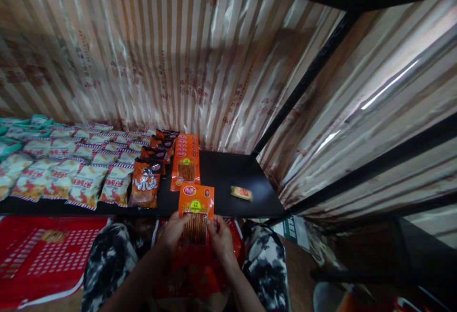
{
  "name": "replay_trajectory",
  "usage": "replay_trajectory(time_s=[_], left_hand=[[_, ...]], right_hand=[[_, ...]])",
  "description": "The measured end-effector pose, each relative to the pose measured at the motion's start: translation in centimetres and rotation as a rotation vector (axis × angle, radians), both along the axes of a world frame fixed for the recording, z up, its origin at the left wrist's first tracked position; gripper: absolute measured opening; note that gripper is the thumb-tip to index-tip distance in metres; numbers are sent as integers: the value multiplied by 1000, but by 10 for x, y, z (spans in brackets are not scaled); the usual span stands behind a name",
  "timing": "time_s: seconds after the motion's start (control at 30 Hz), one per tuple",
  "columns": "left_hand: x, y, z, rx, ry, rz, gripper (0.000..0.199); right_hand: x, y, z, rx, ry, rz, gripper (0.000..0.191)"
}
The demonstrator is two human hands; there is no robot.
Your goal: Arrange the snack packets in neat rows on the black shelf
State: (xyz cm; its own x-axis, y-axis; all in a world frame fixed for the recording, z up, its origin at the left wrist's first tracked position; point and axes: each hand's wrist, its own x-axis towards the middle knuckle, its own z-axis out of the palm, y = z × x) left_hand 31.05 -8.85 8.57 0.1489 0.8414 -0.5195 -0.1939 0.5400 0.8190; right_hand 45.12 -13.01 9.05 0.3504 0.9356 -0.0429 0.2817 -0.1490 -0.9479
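Note:
Between my two hands is an orange snack packet with a clear window showing brown sticks, held upright in front of the shelf edge. My left hand grips its lower left side, and my right hand grips the lower right side. Just behind it, a row of matching orange packets stands on the black shelf, overlapping from front to back. To their left is a column of darker orange-and-brown snack bags.
White snack bags stand in rows at the left, with green packs beyond them. A small yellow-wrapped item lies on the shelf's right part. Below left is a red basket. A black post rises at the shelf's right corner.

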Motion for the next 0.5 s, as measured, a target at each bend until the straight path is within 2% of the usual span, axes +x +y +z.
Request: replay_trajectory(time_s=[0.17,0.5], left_hand=[[0,11,1,5,-113,-41,41],[1,32,18,113,-72,-81,23]], right_hand=[[2,6,0,36,-124,-20,28],[6,24,5,77,-68,25,29]])
